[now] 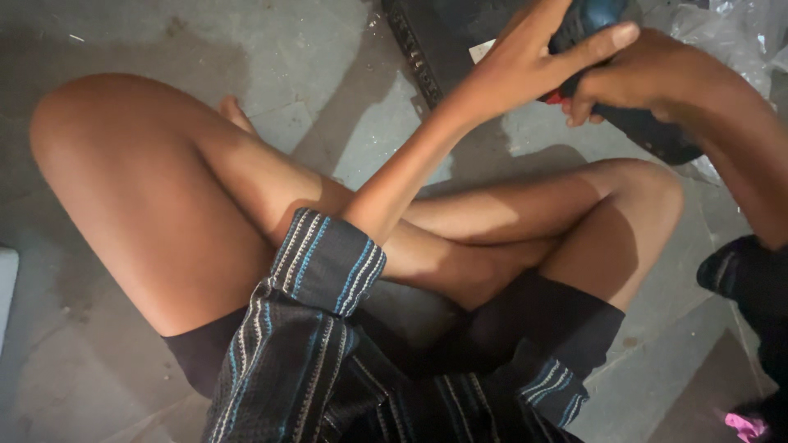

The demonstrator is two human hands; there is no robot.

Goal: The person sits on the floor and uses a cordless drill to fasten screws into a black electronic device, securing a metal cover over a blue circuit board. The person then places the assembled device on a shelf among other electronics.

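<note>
both hands (574, 70) grip power tool (587, 20)

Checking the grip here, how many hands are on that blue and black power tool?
2: left hand on the blue and black power tool, right hand beside it, partly hidden.

Bare concrete floor (246, 49) at upper left is open, easy passage there. Crossed legs (394, 221) fill the middle and block any low path from body to the work up top. Upper right is crowded: dark flat panel (435, 41) on the floor, a dark rounded part (665, 139) just beside it, crinkled clear plastic (739, 33) at the corner. Both hands meet over that spot, so little room between them. Narrow floor strip free between right knee (648, 184) and the rounded part.
</note>
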